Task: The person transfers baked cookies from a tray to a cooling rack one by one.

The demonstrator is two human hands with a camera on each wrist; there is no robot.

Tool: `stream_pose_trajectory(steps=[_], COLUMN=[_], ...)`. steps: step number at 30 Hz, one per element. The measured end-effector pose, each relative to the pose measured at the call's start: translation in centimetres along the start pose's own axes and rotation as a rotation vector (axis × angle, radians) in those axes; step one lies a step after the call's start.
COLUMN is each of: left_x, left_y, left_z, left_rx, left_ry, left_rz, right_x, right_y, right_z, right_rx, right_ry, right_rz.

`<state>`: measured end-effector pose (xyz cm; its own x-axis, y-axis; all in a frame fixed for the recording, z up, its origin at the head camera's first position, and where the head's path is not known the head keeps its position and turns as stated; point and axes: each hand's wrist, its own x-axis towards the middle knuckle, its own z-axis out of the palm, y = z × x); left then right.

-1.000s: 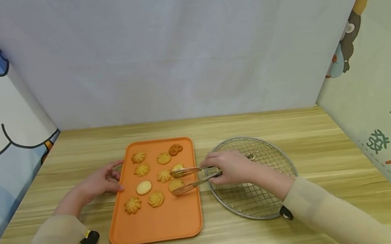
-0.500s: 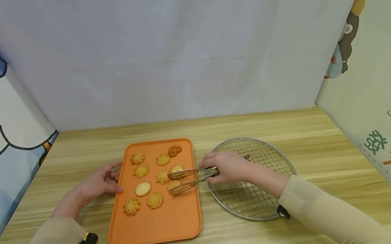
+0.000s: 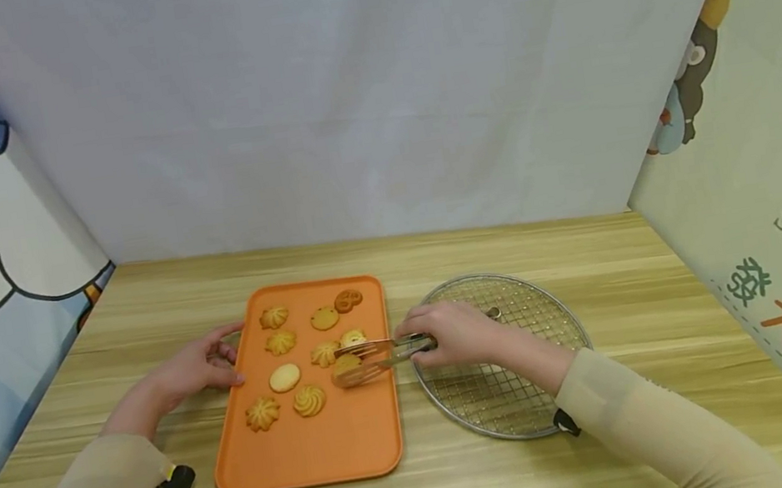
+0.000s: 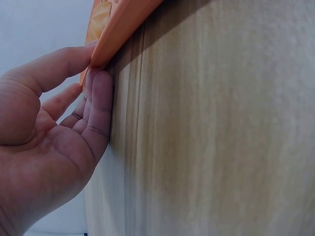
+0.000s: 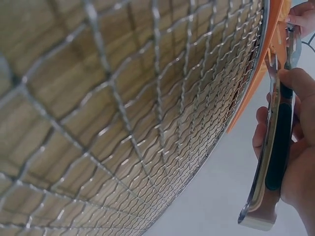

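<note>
An orange rectangular tray [image 3: 309, 459] lies on the wooden table with several cookies on it. My left hand [image 3: 200, 367] pinches its left rim; in the left wrist view the thumb lies on top of the rim and fingers touch the side below. Metal tongs [image 3: 361, 376] with dark green grips [image 5: 278, 147] are held in my right hand [image 3: 454, 336]. Their tips reach over the tray's right side, one on each side of a round cookie [image 3: 347, 362]. Whether both tips touch that cookie, I cannot tell.
Right of the tray, under my right hand and forearm, is a round wire mesh rack [image 3: 533, 383] with a metal rim. Near the tongs sit a star-shaped cookie [image 3: 324, 354] and a pale one [image 3: 353, 338]. A pretzel-shaped cookie [image 3: 349, 300] lies toward the tray's far right corner.
The tong tips have drawn closer together around the round cookie. My left hand has kept its hold on the tray's rim. The whole view has shifted slightly.
</note>
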<state>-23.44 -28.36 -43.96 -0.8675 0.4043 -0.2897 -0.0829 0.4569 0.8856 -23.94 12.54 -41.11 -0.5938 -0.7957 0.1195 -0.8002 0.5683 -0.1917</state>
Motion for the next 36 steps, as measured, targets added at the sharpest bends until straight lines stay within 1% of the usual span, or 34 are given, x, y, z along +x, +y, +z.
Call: stream_pose_trajectory(steps=[14, 22, 28, 36], left_x=[0.07, 0.06, 0.03, -0.02], left_y=[-0.09, -0.24, -0.1, -0.07], left_z=[-0.04, -0.02, 0.02, 0.03], left_rx=[-0.007, 0.013, 0.001, 0.002], left_ry=[-0.003, 0.0, 0.002, 0.001], left_rz=[0.008, 0.005, 0.009, 0.01], right_x=[-0.16, -0.38, -0.43, -0.74], right_y=[0.19, 0.21, 0.24, 0.28], right_z=[0.24, 0.53, 0.55, 0.44], right_rx=[-0.004, 0.042, 0.04, 0.053], right_ry=[0.015, 0.02, 0.046, 0.045], right_rz=[-0.009, -0.014, -0.023, -0.021])
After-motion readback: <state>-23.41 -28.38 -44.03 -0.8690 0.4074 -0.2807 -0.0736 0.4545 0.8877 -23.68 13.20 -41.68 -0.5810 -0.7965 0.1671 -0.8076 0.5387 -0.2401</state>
